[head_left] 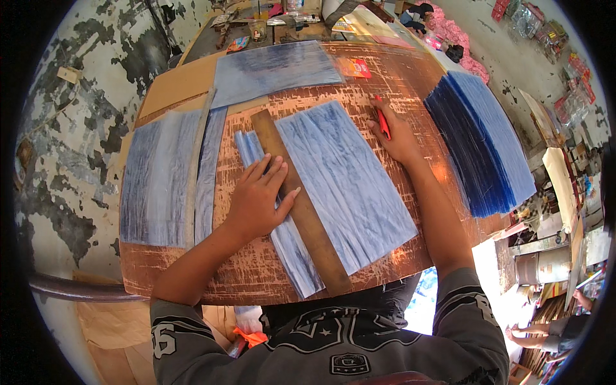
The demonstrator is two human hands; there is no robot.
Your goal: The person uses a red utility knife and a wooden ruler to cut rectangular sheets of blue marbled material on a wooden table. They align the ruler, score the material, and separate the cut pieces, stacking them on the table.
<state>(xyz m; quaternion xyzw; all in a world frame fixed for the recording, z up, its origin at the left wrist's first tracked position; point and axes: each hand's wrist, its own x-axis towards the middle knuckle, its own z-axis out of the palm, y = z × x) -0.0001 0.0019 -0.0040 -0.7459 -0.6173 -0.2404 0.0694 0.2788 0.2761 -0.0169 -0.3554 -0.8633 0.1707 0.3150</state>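
Observation:
My left hand (260, 196) lies with fingers stretched across a long brown ruler-like bar (301, 199), pressing it down. Beneath and beside the bar are blue, clear-looking plastic sheets: a wide stack (350, 186) to its right and a narrow strip (298, 260) to its left, along the bar's edge. In my right hand (399, 136) is a red-handled cutter (383, 120), its fingers closed round it. The cutter is held right of the wide stack's far edge, apart from the bar. Its blade is too small to make out.
A scratched brown board (404, 250) bears the work. At left lie more blue sheets (154, 186) with a narrow bar (200, 167) over them. Another sheet (276, 70) is at the back by cardboard (179, 83). A tall blue stack (481, 141) stands right. Another person's legs (536, 337) show lower right.

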